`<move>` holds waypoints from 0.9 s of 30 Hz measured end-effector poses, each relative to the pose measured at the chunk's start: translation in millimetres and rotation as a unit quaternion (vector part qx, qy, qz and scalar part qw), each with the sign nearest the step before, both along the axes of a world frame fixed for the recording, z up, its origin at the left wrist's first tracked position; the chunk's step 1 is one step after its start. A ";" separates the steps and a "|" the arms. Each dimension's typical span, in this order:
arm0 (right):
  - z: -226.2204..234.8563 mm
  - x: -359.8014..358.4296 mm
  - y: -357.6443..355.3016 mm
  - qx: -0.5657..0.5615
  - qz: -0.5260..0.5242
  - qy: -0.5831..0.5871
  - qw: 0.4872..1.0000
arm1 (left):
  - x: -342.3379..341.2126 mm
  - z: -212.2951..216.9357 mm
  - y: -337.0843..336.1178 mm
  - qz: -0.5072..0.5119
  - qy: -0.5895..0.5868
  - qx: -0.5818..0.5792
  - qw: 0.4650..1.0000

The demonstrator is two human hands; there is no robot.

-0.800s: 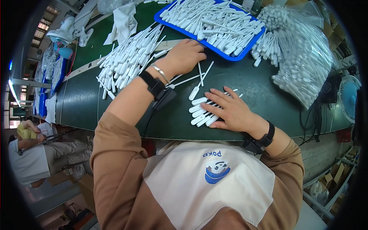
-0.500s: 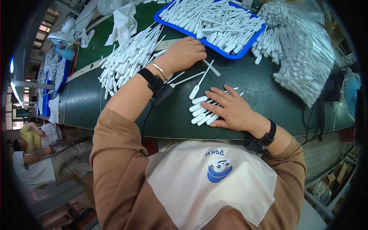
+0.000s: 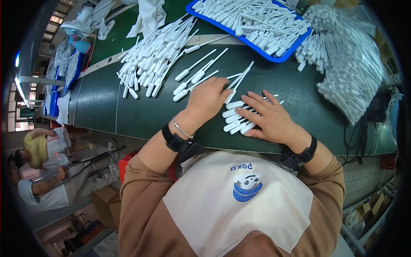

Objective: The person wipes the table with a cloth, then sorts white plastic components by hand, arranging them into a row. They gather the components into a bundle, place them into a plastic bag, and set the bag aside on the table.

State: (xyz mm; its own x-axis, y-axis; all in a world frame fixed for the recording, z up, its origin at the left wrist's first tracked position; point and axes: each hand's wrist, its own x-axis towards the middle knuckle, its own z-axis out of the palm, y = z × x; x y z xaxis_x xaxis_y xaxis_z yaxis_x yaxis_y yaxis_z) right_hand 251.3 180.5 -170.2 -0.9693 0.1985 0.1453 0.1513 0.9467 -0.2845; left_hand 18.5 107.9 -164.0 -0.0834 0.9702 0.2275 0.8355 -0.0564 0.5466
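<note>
White plastic transfer pipettes lie on the dark green table. My left hand [image 3: 207, 99] is closed, its fingertips on a pipette [image 3: 240, 82] whose stem points away from me; part of its bulb is hidden by the fingers. Just right of it, my right hand [image 3: 269, 118] lies flat with fingers spread over a row of several pipettes [image 3: 231, 118], their bulbs toward the left and their stems mostly covered. Left of my left hand, several loose pipettes [image 3: 198, 70] rest slantwise. Farther left is a large heap of pipettes [image 3: 156, 53].
A blue tray [image 3: 274, 59] full of pipettes stands at the back. Beside it on the right are a clear bag of pipettes [image 3: 353, 81] and a fan [image 3: 393, 115]. A white cloth [image 3: 147, 17] and a clip fan [image 3: 79, 25] are at the far left. Two people [image 3: 40, 171] are off to the left.
My left hand has come back from near the tray toward my right hand, uncovering the loose pipettes. My right hand stays flat on the row. The whole view has shifted slightly.
</note>
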 end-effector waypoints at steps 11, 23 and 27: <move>3.4 4.4 5.5 0.002 -0.005 0.017 1.000 | 5.4 -14.3 -6.5 -0.041 0.000 0.057 0.997; 8.7 17.7 20.2 -0.041 0.025 0.118 0.992 | 2.5 -6.0 -33.3 -0.058 -0.014 0.180 0.982; 5.4 12.4 14.7 -0.047 0.056 0.137 0.988 | 5.6 -0.8 -61.3 -0.053 -0.074 0.119 0.989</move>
